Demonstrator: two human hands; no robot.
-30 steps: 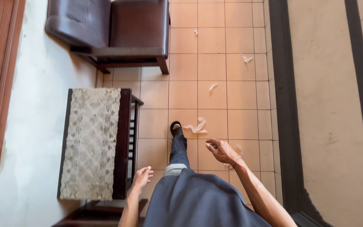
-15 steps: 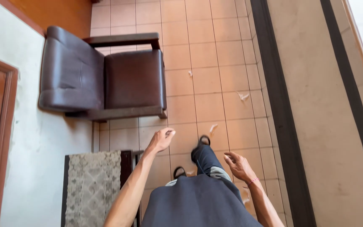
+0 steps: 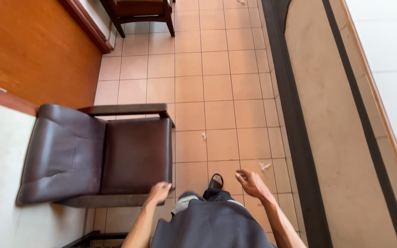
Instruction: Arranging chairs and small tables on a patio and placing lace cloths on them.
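- Two bare hands are seen low in the view, both empty, above a dark grey garment (image 3: pixel 212 227) at the near edge
- Left hand (image 3: pixel 160 191) is held loosely half-curled, nothing gripped, right by the near right corner of the brown armchair (image 3: pixel 102 154); whether the frame is touched cannot be told
- Right hand (image 3: pixel 252 183) is spread open, fingers forward, hovering over the tiled floor (image 3: pixel 217 82), nothing held
- Since a second ago, ground has been covered: the patterned side table has dropped out of sight, and the armchair, far ahead then, is now drawn level on the left
- One dark shoe (image 3: pixel 215 181) is shown stepping forward between the hands, so walking is judged to be under way, not handling
- Small white scraps are noted on the tiles: one (image 3: pixel 204 136) ahead by the armchair's right side, another (image 3: pixel 265 166) just beyond the right hand; the larger scrap seen by the foot a second ago is no longer in view
- Farther off, a second wooden chair (image 3: pixel 138 11) is glimpsed at the far edge, beside an orange wooden wall panel (image 3: pixel 33 50) on the left
- A dark floor strip (image 3: pixel 290 115) is run along the right, well apart from both hands
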